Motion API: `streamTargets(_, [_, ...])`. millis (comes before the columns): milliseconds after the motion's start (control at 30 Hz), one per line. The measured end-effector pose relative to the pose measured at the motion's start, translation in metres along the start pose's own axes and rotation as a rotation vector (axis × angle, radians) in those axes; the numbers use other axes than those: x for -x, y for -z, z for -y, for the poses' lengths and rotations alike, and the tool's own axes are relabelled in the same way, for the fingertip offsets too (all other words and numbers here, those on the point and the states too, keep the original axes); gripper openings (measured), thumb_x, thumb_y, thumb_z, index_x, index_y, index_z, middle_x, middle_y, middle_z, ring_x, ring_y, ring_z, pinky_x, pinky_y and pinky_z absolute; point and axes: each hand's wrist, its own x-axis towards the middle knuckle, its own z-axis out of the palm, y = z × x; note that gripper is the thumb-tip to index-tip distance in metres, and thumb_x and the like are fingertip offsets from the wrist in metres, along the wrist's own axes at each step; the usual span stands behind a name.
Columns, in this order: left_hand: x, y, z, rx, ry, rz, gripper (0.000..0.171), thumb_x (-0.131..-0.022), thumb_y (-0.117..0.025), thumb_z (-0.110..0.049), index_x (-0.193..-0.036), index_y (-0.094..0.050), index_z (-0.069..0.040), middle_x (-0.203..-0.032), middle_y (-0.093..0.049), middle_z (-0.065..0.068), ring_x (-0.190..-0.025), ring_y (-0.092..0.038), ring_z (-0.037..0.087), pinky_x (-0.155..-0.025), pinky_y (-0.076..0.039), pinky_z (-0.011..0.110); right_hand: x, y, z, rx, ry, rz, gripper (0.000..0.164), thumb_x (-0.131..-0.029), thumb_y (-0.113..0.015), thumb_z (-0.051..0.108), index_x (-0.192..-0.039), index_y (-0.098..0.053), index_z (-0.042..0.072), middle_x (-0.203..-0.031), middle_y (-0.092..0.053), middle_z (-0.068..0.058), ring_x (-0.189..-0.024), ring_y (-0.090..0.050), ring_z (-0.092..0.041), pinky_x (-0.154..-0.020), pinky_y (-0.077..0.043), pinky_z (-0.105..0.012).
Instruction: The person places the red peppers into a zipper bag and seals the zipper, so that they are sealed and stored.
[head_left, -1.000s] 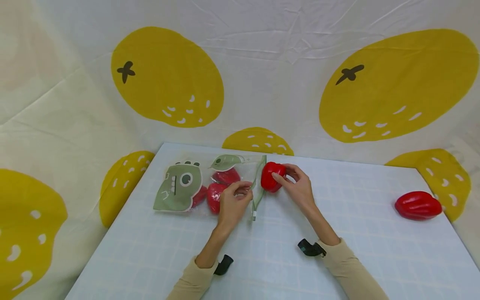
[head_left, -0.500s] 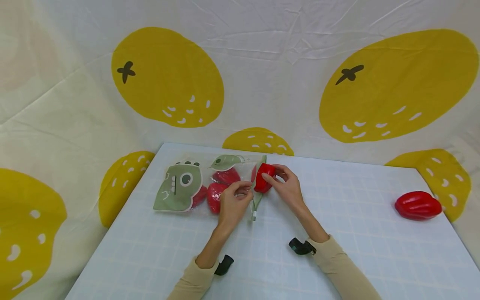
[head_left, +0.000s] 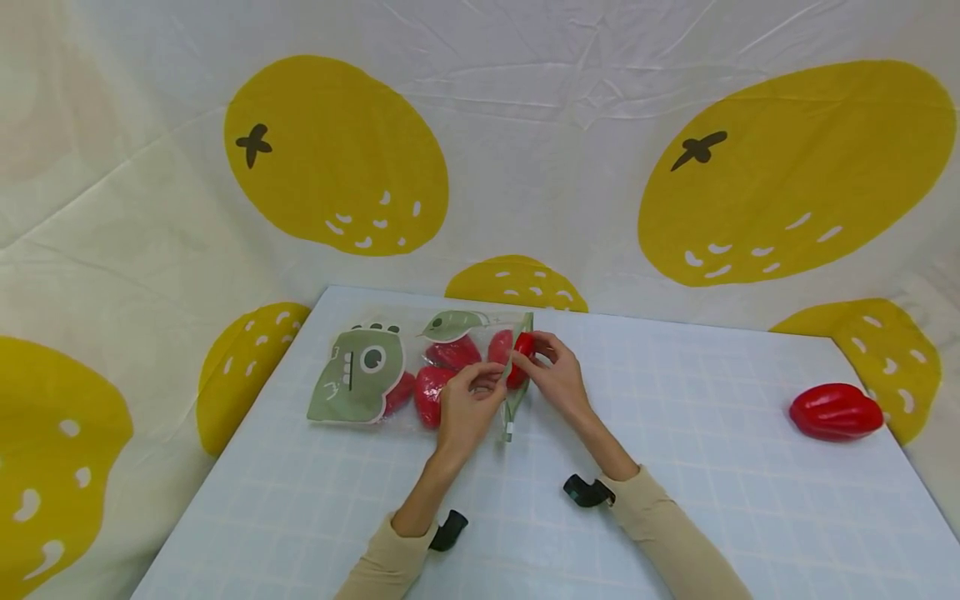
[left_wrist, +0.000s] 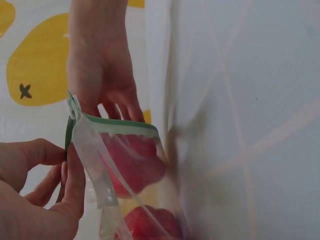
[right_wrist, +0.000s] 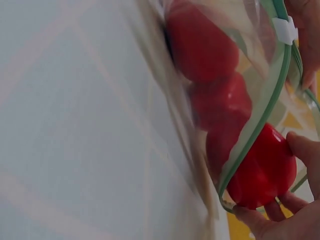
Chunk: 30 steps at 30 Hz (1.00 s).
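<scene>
A clear zip bag [head_left: 352,383] with a green dinosaur print lies flat with several red peppers [head_left: 429,396] inside. My left hand [head_left: 468,410] pinches the green edge of its mouth between thumb and fingers, as the left wrist view also shows. My right hand [head_left: 557,379] holds a red bell pepper [right_wrist: 272,167] by its outer end; the pepper sits partly within the open mouth. In the right wrist view the green zip strip [right_wrist: 260,120] crosses in front of that pepper. A white slider [right_wrist: 285,31] sits on the strip.
Another red pepper [head_left: 836,412] lies near the table's right edge. The table [head_left: 675,400] has a pale checked cover. Behind it hangs a white cloth [head_left: 540,167] printed with yellow fruit.
My right hand has moved left with the bell pepper, from just outside the bag's mouth to partly inside it. The left hand has stayed on the bag's edge.
</scene>
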Motion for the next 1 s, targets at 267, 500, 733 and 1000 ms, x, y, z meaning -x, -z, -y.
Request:
streamTargets(267, [-0.002,0.0,0.0,0.005,0.001,-0.007,0.02,-0.089,-0.076,-0.004,-0.11,-0.076,-0.004,-0.101,-0.075,0.009,-0.087,-0.071,0.022,-0.082,-0.062,0.032,-0.003,-0.01,-0.002,0.033,0.01,0.009,0.054,-0.092,-0.079,0.025,-0.138,-0.057,0.005,-0.138,-0.058,-0.013,-0.127,-0.056,-0.03,-0.106,-0.05,-0.041])
streamTargets(500, [-0.002,0.0,0.0,0.008,-0.016,-0.005,0.021,-0.089,-0.076,-0.003,-0.11,-0.076,-0.004,-0.102,-0.075,0.009,-0.087,-0.072,0.023,-0.081,-0.062,0.031,-0.006,-0.014,0.001,0.14,0.062,-0.001,0.052,-0.091,-0.079,0.027,-0.135,-0.062,0.004,-0.129,-0.065,-0.013,-0.117,-0.061,-0.03,-0.103,-0.053,-0.042])
streamTargets(733, [-0.002,0.0,0.0,0.018,-0.013,-0.012,0.019,-0.089,-0.076,0.0,-0.107,-0.076,-0.002,-0.1,-0.075,0.011,-0.086,-0.071,0.023,-0.081,-0.062,0.033,-0.01,-0.018,0.001,0.189,0.053,0.038,0.045,-0.093,-0.077,0.024,-0.13,-0.065,0.002,-0.121,-0.069,-0.016,-0.102,-0.066,-0.029,-0.086,-0.058,-0.034])
streamTargets(1000, [0.0,0.001,0.001,0.051,-0.019,-0.008,0.018,-0.089,-0.074,0.0,-0.107,-0.076,-0.001,-0.1,-0.074,0.012,-0.086,-0.071,0.025,-0.081,-0.062,0.037,-0.011,-0.023,-0.001,0.203,0.011,0.069,0.045,-0.092,-0.076,0.021,-0.129,-0.062,-0.002,-0.128,-0.066,-0.02,-0.112,-0.066,-0.033,-0.094,-0.058,-0.043])
